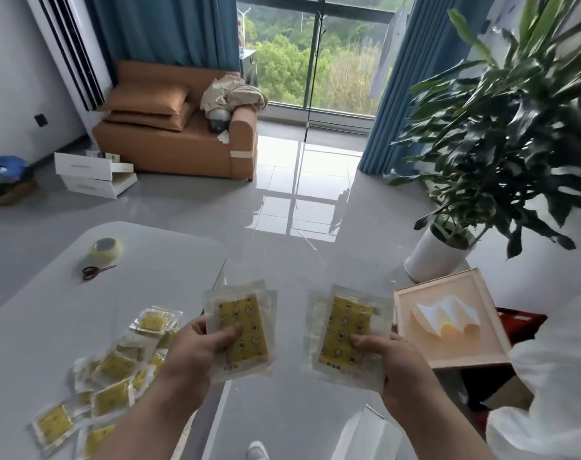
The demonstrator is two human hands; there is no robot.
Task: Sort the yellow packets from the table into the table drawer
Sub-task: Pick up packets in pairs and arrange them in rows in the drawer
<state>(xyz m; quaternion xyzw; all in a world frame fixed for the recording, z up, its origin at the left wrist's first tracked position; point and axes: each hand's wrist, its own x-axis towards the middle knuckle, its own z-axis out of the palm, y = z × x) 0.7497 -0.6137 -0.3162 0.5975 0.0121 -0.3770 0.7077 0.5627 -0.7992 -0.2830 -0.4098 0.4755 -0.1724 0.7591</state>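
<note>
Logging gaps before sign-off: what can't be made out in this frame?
Head view:
Number of packets in left hand, right hand: they overlap.
The packet pile on the table: blurred, cut by bottom edge, partly behind the left forearm.
Near right corner of the drawer: hidden by a white sleeve.
Packet print: too small.

both bare forearms (140,413) reach forward from the bottom of the view, side by side and apart. the left hand (199,346) is over the right edge of the table (67,310), its thumb pressed across the front of a stack of yellow packets (242,327), fingers curled behind. the right hand (393,363), out past that edge, grips a second stack (345,330) the same way.
</note>
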